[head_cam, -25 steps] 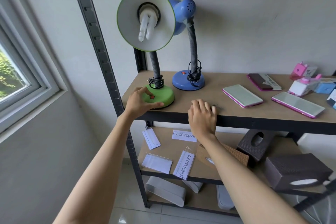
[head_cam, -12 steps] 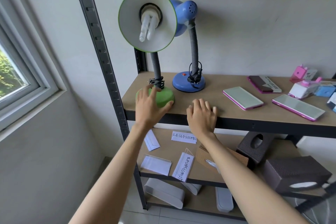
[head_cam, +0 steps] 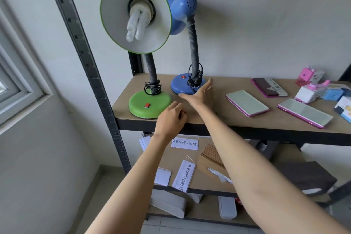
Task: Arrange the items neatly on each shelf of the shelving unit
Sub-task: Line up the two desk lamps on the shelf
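Observation:
A green desk lamp [head_cam: 150, 103] stands at the left front of the wooden shelf [head_cam: 224, 118], its wide shade tilted toward me. Behind it to the right stands a blue desk lamp [head_cam: 187, 85] with its cord wound round the neck. My left hand [head_cam: 171, 119] hovers just right of the green base with loosely curled fingers, holding nothing. My right hand [head_cam: 201, 95] reaches forward with straight fingers, its fingertips at the right edge of the blue lamp's base.
Three flat pink-edged cases [head_cam: 247, 102] [head_cam: 304, 113] [head_cam: 269, 87] lie to the right, with small pink, white and blue boxes [head_cam: 313, 91] beyond. The lower shelf holds paper name signs [head_cam: 185, 143] and tissue boxes [head_cam: 307, 176]. A black upright post [head_cam: 85, 59] runs at left.
My left hand came off the green lamp's base and moved to its right. My right hand left the shelf's front edge and reached forward to the blue lamp's base. The camera moved closer.

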`<state>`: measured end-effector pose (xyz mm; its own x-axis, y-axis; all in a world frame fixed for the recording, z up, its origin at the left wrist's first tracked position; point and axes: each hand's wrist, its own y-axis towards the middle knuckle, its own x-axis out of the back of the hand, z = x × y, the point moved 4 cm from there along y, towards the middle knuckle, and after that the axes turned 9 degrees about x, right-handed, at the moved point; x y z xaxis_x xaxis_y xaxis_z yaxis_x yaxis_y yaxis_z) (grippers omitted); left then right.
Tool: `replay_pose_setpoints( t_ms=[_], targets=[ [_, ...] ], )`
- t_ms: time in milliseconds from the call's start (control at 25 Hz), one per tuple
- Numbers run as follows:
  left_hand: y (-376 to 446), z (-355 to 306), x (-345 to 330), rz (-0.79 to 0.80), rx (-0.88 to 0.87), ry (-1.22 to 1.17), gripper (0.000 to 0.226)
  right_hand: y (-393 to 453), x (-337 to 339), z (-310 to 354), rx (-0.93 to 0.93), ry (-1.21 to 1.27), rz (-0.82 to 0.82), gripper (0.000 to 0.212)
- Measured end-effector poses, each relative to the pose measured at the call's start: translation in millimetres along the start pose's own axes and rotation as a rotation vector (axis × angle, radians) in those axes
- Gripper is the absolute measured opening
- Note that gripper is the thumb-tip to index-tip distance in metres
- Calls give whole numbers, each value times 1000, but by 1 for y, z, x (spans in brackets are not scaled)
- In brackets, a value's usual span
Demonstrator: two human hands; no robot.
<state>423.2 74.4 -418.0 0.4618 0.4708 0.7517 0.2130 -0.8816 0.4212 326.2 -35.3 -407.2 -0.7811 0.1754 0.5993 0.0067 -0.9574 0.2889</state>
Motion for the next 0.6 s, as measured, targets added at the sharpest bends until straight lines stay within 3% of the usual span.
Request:
replay_pose_setpoints(
  t_ms=[160,280,400,600],
  targets=[
    [0,0,0,-15,-19,-7,9,20,-13,6,1,103,-70,143],
    [-1,-1,1,-32,-35,-9,9,28,-14,0,14,160,-52,144],
    [0,0,2,-45,-43,-12,10,32,-15,-4,14,157,-20,134],
    [-1,0,1,-49,-54,-10,8,43,-3,-17,0,170,90,98]
  ],
)
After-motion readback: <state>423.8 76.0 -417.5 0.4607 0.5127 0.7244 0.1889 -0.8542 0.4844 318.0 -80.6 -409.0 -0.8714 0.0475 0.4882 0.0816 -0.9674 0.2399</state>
